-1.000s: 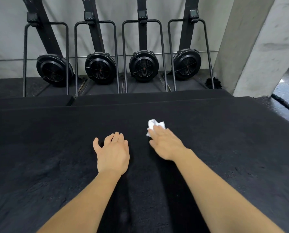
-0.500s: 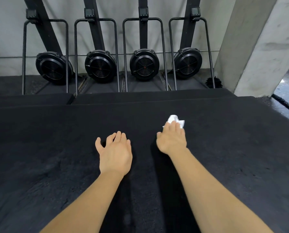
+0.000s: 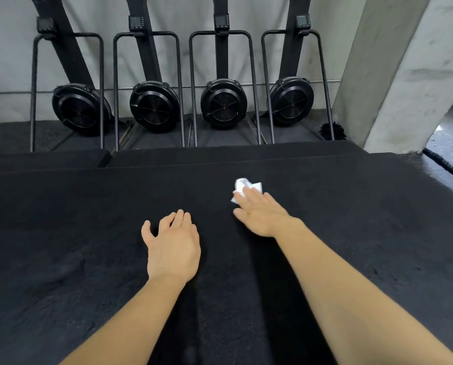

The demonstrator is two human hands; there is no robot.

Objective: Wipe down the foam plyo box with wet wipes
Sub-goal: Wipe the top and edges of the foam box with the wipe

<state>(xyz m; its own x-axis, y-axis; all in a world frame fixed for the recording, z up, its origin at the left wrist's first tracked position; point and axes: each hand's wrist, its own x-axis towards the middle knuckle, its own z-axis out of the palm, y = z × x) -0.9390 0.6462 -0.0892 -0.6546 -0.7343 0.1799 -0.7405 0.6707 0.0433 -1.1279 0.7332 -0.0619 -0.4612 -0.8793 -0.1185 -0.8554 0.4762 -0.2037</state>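
Wipe (image 3: 247,187) on box (image 3: 88,233), rowers (image 3: 224,104) behind.

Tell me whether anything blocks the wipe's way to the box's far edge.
Nothing visible does. The right hand presses the wet wipe onto the foam plyo box; the left hand rests nearer, off to the left.

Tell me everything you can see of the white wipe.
The wipe is a small white sheet, crumpled into an uneven wad with folds and pointed corners; it looks like thin, soft tissue. It lies on the black top of the foam plyo box, nearer its far edge and right of centre. The right hand presses its near part with straight fingers and hides that part; the rest sticks out beyond the fingertips.
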